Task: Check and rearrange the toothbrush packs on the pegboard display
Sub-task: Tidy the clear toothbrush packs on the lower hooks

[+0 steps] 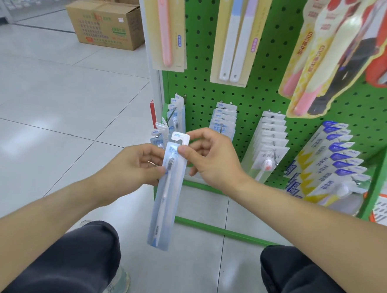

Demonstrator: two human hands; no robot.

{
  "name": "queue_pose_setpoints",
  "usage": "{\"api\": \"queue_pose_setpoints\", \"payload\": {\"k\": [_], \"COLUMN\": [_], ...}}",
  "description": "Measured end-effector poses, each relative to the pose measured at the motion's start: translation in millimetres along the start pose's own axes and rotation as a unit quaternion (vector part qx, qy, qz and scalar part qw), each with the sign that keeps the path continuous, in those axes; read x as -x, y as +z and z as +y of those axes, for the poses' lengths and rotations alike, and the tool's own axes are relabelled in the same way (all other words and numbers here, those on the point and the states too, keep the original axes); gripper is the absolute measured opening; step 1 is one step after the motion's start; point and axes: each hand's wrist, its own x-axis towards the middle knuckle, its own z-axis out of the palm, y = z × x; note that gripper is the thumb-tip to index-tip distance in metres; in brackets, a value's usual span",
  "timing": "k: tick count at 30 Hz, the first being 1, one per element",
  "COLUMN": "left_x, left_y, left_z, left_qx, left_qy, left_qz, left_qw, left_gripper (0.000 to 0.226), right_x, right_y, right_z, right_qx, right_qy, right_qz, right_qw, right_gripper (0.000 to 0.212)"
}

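A clear blue toothbrush pack [165, 203] with a white hang tab hangs upright in front of the green pegboard [266, 94], off its hook. My left hand [132, 165] grips its left edge near the brush head. My right hand [210, 156] pinches the pack's top just under the tab, thumb on the front. Behind my hands, a row of like packs [177, 113] hangs on the leftmost lower hook, and another row [223, 121] hangs on the hook to its right.
More rows hang to the right: clear packs [270, 142] and blue-and-yellow packs [332, 159]. Large pink, blue and purple brush cards [234, 35] hang above. Cardboard boxes [107, 23] stand on the tiled floor at the back left. My knees are at the bottom.
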Motion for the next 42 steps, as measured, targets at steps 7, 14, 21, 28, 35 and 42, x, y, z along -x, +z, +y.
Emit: {"api": "queue_pose_setpoints", "payload": {"k": [7, 14, 21, 28, 35, 42], "left_x": [-4, -13, -23, -32, -38, -48], "left_y": [0, -8, -7, -5, -5, 0], "left_z": [2, -7, -20, -22, -22, -20], "left_qx": [0.009, -0.068, -0.122, -0.147, -0.140, -0.134], "left_qy": [-0.005, 0.000, 0.022, 0.030, 0.021, 0.013], "left_qz": [0.127, 0.185, 0.207, 0.218, 0.217, 0.226], "left_qw": [0.992, 0.980, 0.971, 0.964, 0.966, 0.965], "left_gripper": [0.019, 0.022, 0.022, 0.019, 0.017, 0.019], "right_x": [-18, -31, -38, -75, -124, -134], "right_y": [27, 41, 45, 35, 21, 28], "right_z": [3, 9, 12, -22, -25, -14], "right_qx": [0.026, 0.045, 0.085, 0.224, 0.435, 0.426], "right_qy": [-0.008, -0.008, -0.011, -0.124, -0.029, -0.029], "right_qz": [0.014, 0.030, 0.049, 0.119, 0.000, 0.038], "right_qw": [1.000, 0.998, 0.995, 0.959, 0.900, 0.903], "right_gripper": [0.026, 0.028, 0.029, 0.038, 0.063, 0.037]}}
